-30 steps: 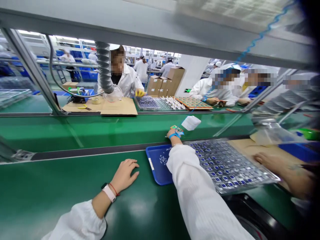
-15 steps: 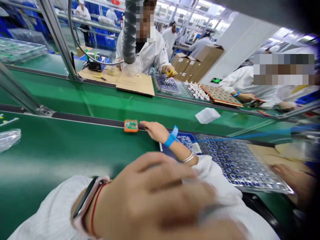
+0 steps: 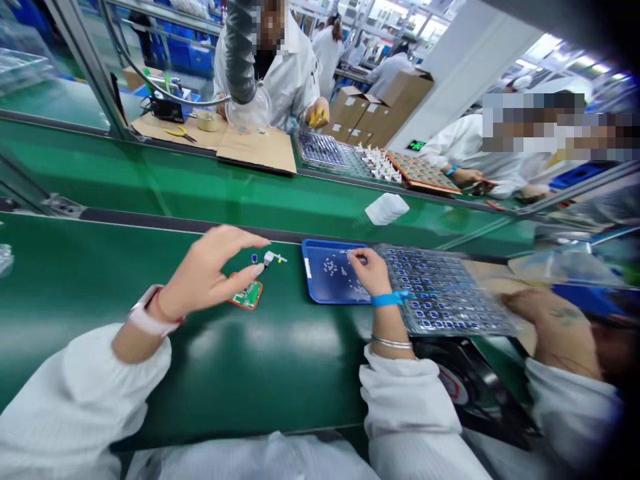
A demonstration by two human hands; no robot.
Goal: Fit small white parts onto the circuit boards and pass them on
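My left hand (image 3: 213,277) is over the green work surface, thumb and fingers spread apart. Beside its thumb tip is a small white part (image 3: 270,258) with a thin stem; whether they touch I cannot tell. Below the thumb lies a green circuit board (image 3: 253,294) in an orange frame, partly covered by the hand. A tiny blue square piece (image 3: 255,258) rests between thumb and index finger. My right hand (image 3: 370,270) reaches over the right side of a blue tray (image 3: 320,290), fingertips pinched among small white pieces (image 3: 331,266). Anything in the pinch is too small to make out.
Right of the tray, a clear plastic tray (image 3: 440,293) holds rows of blue pieces. Another person's arm (image 3: 555,320) reaches in at the far right. A black object (image 3: 480,387) is below. Across the green belt (image 3: 200,183), co-workers sit behind cardboard (image 3: 260,152) and trays.
My right hand has gone from the circuit board to the blue tray. My left hand, blurred close to the camera before, is now by the board. The white part and blue piece now show there.
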